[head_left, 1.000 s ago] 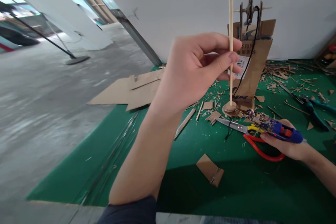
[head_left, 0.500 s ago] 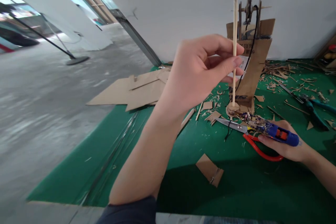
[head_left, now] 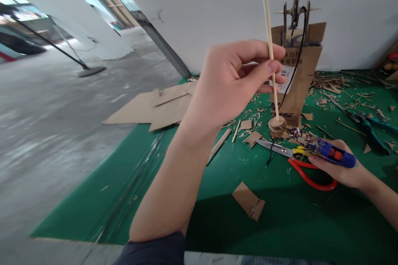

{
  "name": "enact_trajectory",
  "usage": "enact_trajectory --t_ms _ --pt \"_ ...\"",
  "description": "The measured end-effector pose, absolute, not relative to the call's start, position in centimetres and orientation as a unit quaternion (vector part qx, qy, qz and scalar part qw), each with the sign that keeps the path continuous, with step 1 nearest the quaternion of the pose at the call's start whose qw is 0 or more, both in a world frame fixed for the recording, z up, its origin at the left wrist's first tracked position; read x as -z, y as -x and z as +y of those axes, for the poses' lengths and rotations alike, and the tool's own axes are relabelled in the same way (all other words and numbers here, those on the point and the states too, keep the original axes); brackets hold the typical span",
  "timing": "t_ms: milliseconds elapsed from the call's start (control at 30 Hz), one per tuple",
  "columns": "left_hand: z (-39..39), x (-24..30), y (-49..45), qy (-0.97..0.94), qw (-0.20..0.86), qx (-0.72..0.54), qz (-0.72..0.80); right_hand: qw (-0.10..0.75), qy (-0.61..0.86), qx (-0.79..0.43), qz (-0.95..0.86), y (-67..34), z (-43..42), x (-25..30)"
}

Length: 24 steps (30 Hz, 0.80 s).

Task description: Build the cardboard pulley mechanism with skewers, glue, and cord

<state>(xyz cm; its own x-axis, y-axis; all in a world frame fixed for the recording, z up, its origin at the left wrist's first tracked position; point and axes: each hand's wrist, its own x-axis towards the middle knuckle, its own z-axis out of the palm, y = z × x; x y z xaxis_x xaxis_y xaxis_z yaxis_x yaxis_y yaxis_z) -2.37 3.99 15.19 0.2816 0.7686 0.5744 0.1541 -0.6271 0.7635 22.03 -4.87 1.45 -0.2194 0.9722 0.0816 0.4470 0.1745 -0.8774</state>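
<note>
My left hand [head_left: 231,83] is raised over the green mat and pinches a thin wooden stick [head_left: 268,25] between thumb and fingers. The stick leans a little to the left at its top. Its lower end is stuck in a small round cardboard disc [head_left: 276,124], held just above the mat. My right hand [head_left: 338,169] rests low on the mat and grips a blue glue gun [head_left: 334,155]. The gun's nozzle, clogged with scraps, points at the disc.
A tall cardboard structure [head_left: 300,70] with sticks and black string stands right behind the disc. Red-handled scissors [head_left: 298,163] lie under the glue gun. Teal pliers [head_left: 373,126] lie at the right. A folded cardboard piece [head_left: 248,201] and flat cardboard sheets [head_left: 158,105] lie around, amid many scraps.
The stick was upright and now tilts left at the top, and the disc has lifted slightly. My right hand with the glue gun has shifted only a little.
</note>
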Motion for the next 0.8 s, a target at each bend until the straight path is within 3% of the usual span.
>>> enact_trajectory --t_ms 400,800 --pt "5.6 -14.9 2.1 -0.664 0.413 -0.514 0.352 0.36 0.496 -0.353 -0.707 -21.7 -4.6 -1.7" --pt "6.0 -14.6 2.3 -0.669 0.415 -0.516 0.338 0.361 0.484 -0.342 -0.72 -22.1 -4.6 -1.4"
